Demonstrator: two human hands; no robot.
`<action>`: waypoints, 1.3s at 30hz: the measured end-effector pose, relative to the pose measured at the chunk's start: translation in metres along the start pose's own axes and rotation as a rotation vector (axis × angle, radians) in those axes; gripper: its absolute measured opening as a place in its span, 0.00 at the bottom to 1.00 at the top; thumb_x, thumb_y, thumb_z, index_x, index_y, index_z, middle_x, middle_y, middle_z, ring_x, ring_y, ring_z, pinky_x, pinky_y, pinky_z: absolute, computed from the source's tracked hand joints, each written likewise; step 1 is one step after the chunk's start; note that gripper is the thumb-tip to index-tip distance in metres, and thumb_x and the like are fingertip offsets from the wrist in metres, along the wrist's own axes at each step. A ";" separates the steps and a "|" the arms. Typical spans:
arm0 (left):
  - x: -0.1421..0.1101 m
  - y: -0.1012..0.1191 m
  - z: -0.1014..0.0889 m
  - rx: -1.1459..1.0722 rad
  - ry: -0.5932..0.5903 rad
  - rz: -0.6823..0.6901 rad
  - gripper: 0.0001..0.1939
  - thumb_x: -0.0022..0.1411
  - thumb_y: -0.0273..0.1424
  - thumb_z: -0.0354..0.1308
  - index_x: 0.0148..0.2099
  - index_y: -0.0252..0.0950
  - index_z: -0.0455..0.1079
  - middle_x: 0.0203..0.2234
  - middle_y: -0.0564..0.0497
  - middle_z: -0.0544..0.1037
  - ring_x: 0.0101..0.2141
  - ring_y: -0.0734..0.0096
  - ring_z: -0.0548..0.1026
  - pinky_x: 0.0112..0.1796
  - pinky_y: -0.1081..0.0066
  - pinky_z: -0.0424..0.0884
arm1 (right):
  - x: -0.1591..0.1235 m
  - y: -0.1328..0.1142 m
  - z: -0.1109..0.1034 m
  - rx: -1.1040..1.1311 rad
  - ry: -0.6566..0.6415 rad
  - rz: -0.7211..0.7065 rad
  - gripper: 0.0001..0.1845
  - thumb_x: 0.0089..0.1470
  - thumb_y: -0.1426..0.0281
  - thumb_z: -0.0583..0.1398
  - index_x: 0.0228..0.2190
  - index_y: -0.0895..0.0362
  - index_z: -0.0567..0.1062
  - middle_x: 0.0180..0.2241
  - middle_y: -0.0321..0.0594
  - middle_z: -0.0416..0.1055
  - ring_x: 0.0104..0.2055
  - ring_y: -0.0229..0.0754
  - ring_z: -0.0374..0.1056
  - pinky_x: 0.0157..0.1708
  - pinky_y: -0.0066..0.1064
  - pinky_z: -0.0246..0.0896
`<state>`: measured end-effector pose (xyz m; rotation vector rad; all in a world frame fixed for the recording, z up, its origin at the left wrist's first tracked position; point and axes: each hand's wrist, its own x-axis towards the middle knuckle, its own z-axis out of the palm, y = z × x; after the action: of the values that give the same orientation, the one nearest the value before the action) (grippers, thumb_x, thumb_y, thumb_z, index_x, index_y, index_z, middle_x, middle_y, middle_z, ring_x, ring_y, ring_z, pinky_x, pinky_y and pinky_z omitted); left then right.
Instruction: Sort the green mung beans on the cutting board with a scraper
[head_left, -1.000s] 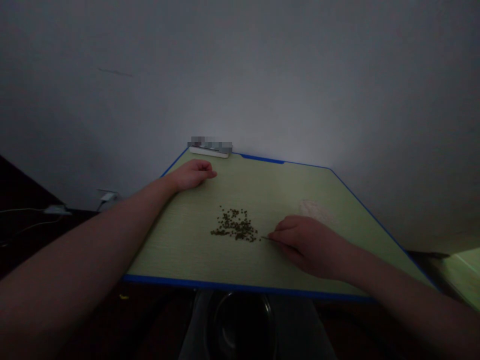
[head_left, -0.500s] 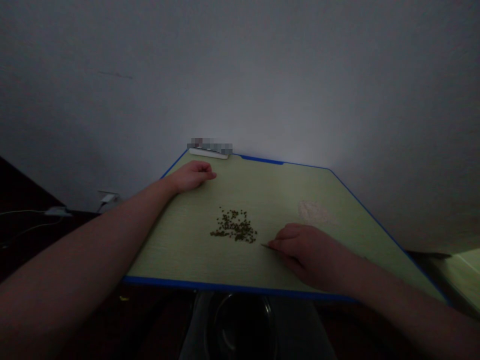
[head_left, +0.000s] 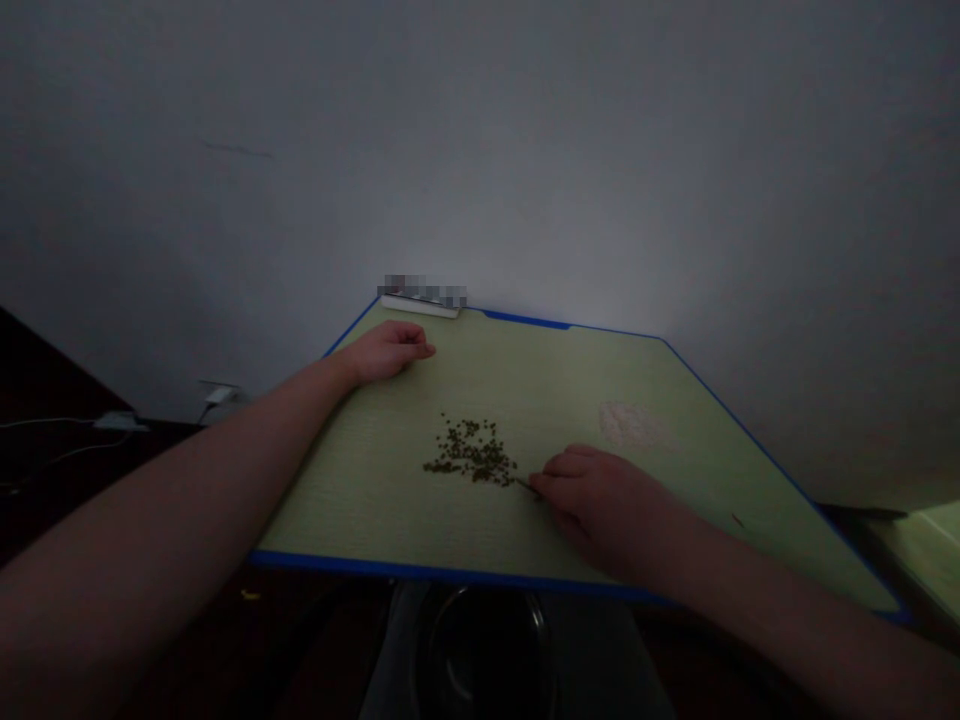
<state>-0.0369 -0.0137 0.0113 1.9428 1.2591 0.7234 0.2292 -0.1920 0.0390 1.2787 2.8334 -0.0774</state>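
On a blue-edged pale green board (head_left: 450,573), a person's right hand (head_left: 600,510) has slid up to a loose heap of small dark green seeds (head_left: 471,452), its pinched fingers gripping a thin pick (head_left: 526,484), tip at the heap's edge. The left hand (head_left: 390,352), loosely curled and holding nothing, rests near the far edge. A pale powdery smear (head_left: 630,425) lies beyond the right hand.

A pale grey wall (head_left: 480,150) rises behind the blue-edged green tabletop (head_left: 600,375)
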 end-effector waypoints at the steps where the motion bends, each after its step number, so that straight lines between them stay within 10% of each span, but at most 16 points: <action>1: 0.000 0.000 0.000 0.005 0.004 0.002 0.14 0.49 0.40 0.55 0.22 0.36 0.58 0.12 0.59 0.57 0.16 0.80 0.55 0.20 0.74 0.51 | 0.001 -0.001 0.001 -0.008 0.004 0.000 0.17 0.51 0.79 0.52 0.40 0.60 0.75 0.32 0.45 0.72 0.36 0.42 0.65 0.37 0.31 0.59; 39: 0.000 -0.001 0.000 -0.019 -0.008 -0.007 0.14 0.50 0.40 0.55 0.23 0.35 0.57 0.12 0.59 0.57 0.15 0.82 0.55 0.20 0.75 0.51 | 0.000 0.003 -0.006 0.125 -0.022 -0.046 0.16 0.51 0.79 0.52 0.38 0.60 0.76 0.31 0.45 0.72 0.35 0.41 0.65 0.37 0.31 0.60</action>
<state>-0.0373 -0.0135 0.0104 1.9230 1.2493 0.7208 0.2315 -0.1902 0.0446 1.2253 2.8805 -0.2728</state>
